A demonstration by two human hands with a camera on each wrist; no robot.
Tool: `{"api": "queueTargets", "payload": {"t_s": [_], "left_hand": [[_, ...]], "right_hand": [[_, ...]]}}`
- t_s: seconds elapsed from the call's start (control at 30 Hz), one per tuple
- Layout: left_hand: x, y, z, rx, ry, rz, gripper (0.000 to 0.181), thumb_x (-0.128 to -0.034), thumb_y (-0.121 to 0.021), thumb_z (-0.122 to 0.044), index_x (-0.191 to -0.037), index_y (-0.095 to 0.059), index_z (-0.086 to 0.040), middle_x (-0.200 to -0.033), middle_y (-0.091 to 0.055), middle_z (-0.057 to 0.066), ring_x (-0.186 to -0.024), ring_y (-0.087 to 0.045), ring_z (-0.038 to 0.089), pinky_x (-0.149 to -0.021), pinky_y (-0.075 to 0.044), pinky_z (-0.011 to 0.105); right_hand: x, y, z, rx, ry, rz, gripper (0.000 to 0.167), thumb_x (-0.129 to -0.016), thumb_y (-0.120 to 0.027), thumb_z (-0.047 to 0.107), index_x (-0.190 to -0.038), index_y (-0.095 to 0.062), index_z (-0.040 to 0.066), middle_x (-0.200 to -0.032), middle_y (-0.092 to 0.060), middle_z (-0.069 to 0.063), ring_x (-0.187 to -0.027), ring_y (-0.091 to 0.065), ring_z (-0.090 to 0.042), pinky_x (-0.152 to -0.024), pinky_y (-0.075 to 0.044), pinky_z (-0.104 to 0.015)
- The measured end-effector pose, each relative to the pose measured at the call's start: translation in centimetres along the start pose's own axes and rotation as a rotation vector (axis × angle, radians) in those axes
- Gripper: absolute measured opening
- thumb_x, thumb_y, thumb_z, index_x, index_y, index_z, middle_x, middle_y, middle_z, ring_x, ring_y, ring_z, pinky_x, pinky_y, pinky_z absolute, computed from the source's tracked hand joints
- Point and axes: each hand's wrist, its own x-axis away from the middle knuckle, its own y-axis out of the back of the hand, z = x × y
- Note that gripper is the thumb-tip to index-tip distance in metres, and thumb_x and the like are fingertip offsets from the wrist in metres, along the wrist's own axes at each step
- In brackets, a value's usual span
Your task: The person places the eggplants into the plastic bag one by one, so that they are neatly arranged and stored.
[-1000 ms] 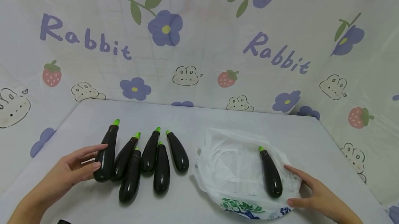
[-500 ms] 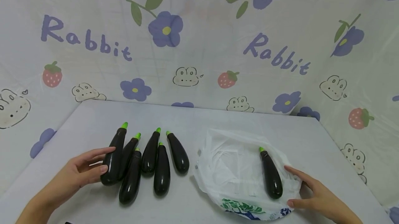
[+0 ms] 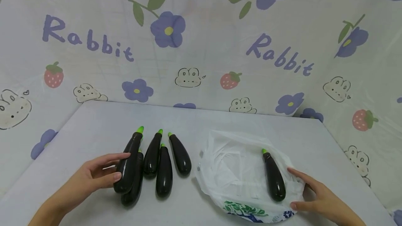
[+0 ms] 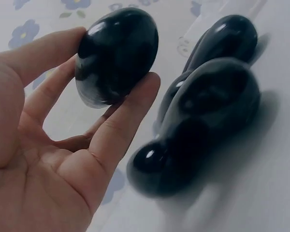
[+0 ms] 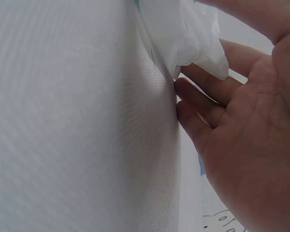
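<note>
Currently one eggplant (image 3: 274,177) in white bag (image 3: 232,173), right hand (image 3: 325,199) touching it.

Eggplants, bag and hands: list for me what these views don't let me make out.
- Head view: the rear eggplant, all but some green at its tip covered by the held eggplant.
- Left wrist view: the held eggplant's green tip, hidden behind its own rounded end.
- Left wrist view: surface detail on the nearest eggplant on the table, blurred.
- Right wrist view: the thumb tip of the right hand, cut off by the top edge.
</note>
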Motion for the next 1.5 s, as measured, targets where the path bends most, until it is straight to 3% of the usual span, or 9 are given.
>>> {"api": "queueTargets", "payload": {"t_s": [0.1, 0.23, 0.53, 0.77, 0.97, 1.2, 1.37, 1.5], "left_hand": [[-0.5, -0.9, -0.5, -0.004, 0.002, 0.018, 0.051, -0.1041, -0.065, -0.019, -0.154, -0.052, -0.023, -0.161, -0.042, 0.012, -0.126, -0.06, 0.0, -0.089, -0.058, 0.033], [-1.6, -2.5, -1.2, 0.012, 0.007, 0.054, 0.051, -0.103, -0.067, -0.022, -0.153, -0.054, -0.024, -0.158, -0.044, 0.018, -0.123, -0.064, 0.009, -0.089, -0.058, 0.035], [-4.4, -7.6, -3.7, 0.016, -0.039, 0.191, 0.046, -0.0992, -0.073, -0.026, -0.144, -0.063, -0.03, -0.152, -0.051, 0.009, -0.122, -0.066, 0.023, -0.093, -0.056, 0.033], [-6.2, -11.6, -6.1, 0.062, -0.04, 0.267, 0.045, -0.0961, -0.077, -0.031, -0.14, -0.066, -0.035, -0.138, -0.06, 0.006, -0.112, -0.068, 0.021, -0.093, -0.057, 0.035], [-7.7, -14.3, -7.4, 0.105, -0.085, 0.331, 0.044, -0.0965, -0.077, -0.03, -0.139, -0.066, -0.035, -0.147, -0.059, 0.002, -0.118, -0.069, 0.019, -0.093, -0.058, 0.036], [-9.2, -17.3, -8.2, 0.089, -0.068, 0.369, 0.04, -0.0965, -0.076, -0.031, -0.135, -0.068, -0.04, -0.148, -0.056, -0.005, -0.12, -0.067, 0.015, -0.096, -0.057, 0.036], [-9.9, -19.0, -8.7, 0.116, -0.108, 0.409, 0.041, -0.0993, -0.072, -0.024, -0.14, -0.067, -0.031, -0.152, -0.054, -0.002, -0.124, -0.065, 0.016, -0.092, -0.059, 0.032], [-10.5, -20.5, -9.2, 0.188, -0.086, 0.429, 0.041, -0.0996, -0.072, -0.017, -0.14, -0.067, -0.026, -0.151, -0.053, 0.002, -0.118, -0.069, 0.017, -0.087, -0.062, 0.035]], "right_hand": [[0.0, 0.0, 0.0, 0.005, -0.008, 0.0, 0.103, -0.084, -0.087, 0.033, -0.165, -0.029, 0.009, -0.166, -0.024, -0.033, -0.148, -0.021, -0.063, -0.108, -0.024, -0.083], [-0.2, -0.1, 0.0, 0.016, -0.014, 0.002, 0.104, -0.083, -0.087, 0.036, -0.165, -0.029, 0.01, -0.166, -0.024, -0.033, -0.148, -0.021, -0.063, -0.108, -0.023, -0.082], [-0.1, -0.2, 0.0, 0.021, -0.022, 0.006, 0.103, -0.083, -0.087, 0.036, -0.165, -0.029, 0.011, -0.166, -0.024, -0.033, -0.149, -0.02, -0.062, -0.108, -0.023, -0.082], [0.0, -0.1, 0.0, 0.021, -0.014, 0.002, 0.103, -0.083, -0.087, 0.035, -0.165, -0.029, 0.011, -0.166, -0.024, -0.033, -0.149, -0.02, -0.062, -0.108, -0.023, -0.082], [-0.1, 0.0, 0.1, 0.013, -0.022, 0.01, 0.105, -0.083, -0.088, 0.035, -0.165, -0.028, 0.011, -0.166, -0.022, -0.033, -0.149, -0.019, -0.063, -0.108, -0.022, -0.083], [-0.1, 0.1, 0.4, 0.024, -0.03, 0.005, 0.106, -0.082, -0.089, 0.037, -0.165, -0.028, 0.01, -0.166, -0.022, -0.033, -0.148, -0.019, -0.064, -0.109, -0.023, -0.082], [-0.2, 0.0, 0.8, 0.006, -0.041, -0.002, 0.107, -0.081, -0.09, 0.036, -0.165, -0.029, 0.01, -0.167, -0.023, -0.031, -0.149, -0.021, -0.061, -0.112, -0.021, -0.08], [-0.1, -0.1, 0.9, -0.009, -0.027, -0.009, 0.106, -0.079, -0.091, 0.032, -0.164, -0.031, 0.009, -0.167, -0.024, -0.031, -0.15, -0.021, -0.06, -0.113, -0.021, -0.079]]}}
